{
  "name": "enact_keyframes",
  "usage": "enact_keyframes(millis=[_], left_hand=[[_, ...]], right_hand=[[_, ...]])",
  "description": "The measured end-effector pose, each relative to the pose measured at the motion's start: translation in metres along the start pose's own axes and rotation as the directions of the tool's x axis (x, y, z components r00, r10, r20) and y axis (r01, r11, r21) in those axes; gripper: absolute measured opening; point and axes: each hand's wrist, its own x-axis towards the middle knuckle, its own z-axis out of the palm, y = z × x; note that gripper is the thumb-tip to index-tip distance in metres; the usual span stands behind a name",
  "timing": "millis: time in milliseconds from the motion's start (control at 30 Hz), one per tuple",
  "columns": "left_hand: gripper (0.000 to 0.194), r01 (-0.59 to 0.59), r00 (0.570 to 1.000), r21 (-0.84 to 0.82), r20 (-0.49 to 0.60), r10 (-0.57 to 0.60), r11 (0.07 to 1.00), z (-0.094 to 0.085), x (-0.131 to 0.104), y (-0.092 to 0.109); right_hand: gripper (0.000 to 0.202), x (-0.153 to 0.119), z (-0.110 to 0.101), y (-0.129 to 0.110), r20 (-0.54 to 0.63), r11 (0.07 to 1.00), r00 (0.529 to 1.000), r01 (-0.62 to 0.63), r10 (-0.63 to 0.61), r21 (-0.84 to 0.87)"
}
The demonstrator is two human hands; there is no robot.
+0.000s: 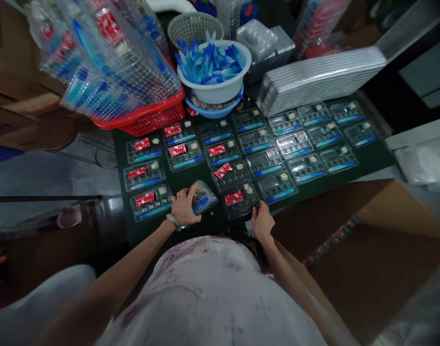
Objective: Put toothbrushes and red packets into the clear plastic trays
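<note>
1. The left hand (pixel 183 206) is clamped around a clear plastic blister pack (pixel 203 198) at the near edge of the desk (pixel 205 226), fingers curled over its near end, a pale bracelet (pixel 173 221) at the wrist.
2. That pack is a shiny, see-through clamshell, tilted up off the desk, with a blue item showing through its wall; it is slightly blurred, so finer contents cannot be told.
3. The right hand (pixel 262 220) rests at the near edge of the desk, fingertips on the near rim of an open tray (pixel 239 199) that carries a red printed card (pixel 234 197) and a small pale piece. Whether it grips the rim or only touches it cannot be told.
4. The two hands are apart, with the lifted pack between them.
5. Rows of open trays (pixel 295 144) cover the dark desk from left edge to right edge; those toward the left hold red cards, those toward the right show only blue sticks and small pale pieces.
6. At the far edge stands a white bowl (pixel 220 89) heaped with blue sticks, nested in a blue bowl (pixel 214 111).
7. At the far left corner a red basket (pixel 151 117) holds stacked finished packs; at the far right lies a stack of empty clear trays (pixel 320 77).
</note>
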Motion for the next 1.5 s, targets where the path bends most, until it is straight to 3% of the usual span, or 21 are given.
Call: enact_keyframes(millis=[167, 333, 467, 600, 767, 933, 1067, 1233, 1500], left_hand=[[0.110, 0.010, 1.000, -0.025, -0.022, -0.010, 1.000, 0.006, -0.017, 0.005], [0.108, 0.027, 0.996, -0.019, -0.080, -0.029, 0.999, 0.007, -0.029, 0.008], [0.108, 0.072, 0.995, -0.019, -0.070, -0.073, 0.997, 0.003, -0.035, 0.009], [0.107, 0.120, 0.992, -0.017, -0.047, -0.120, 0.993, 0.000, -0.041, 0.007], [0.107, 0.145, 0.987, -0.019, -0.071, -0.146, 0.989, 0.003, -0.047, 0.002], [0.108, 0.160, 0.984, -0.021, -0.075, -0.161, 0.987, 0.004, -0.048, -0.001], [0.107, 0.159, 0.985, -0.030, -0.063, -0.161, 0.987, 0.001, -0.048, 0.001], [0.106, 0.136, 0.987, -0.034, -0.080, -0.138, 0.990, -0.002, -0.049, 0.005], [0.105, 0.116, 0.989, -0.038, -0.083, -0.119, 0.992, -0.002, -0.049, 0.007]], right_hand=[[0.030, -0.009, -0.002, 0.002, 0.030, 0.995, 0.996, 0.081, -0.083, 0.052], [0.030, 0.016, -0.024, -0.021, -0.078, 0.976, 0.974, 0.217, -0.213, 0.035], [0.031, 0.043, -0.028, -0.045, 0.024, 0.946, 0.947, 0.320, -0.319, -0.050], [0.030, 0.050, -0.016, -0.048, 0.066, 0.917, 0.918, 0.395, -0.392, -0.047], [0.018, 0.056, -0.013, -0.037, 0.006, 0.901, 0.914, 0.399, -0.406, 0.170], [0.014, 0.073, -0.034, -0.023, 0.153, 0.884, 0.908, 0.322, -0.390, 0.338], [0.018, 0.079, -0.048, -0.022, 0.237, 0.897, 0.880, 0.347, -0.413, 0.272], [0.014, 0.078, -0.048, -0.028, 0.323, 0.896, 0.835, 0.413, -0.445, 0.166], [0.007, 0.079, -0.040, -0.033, 0.346, 0.902, 0.837, 0.425, -0.424, 0.077]])
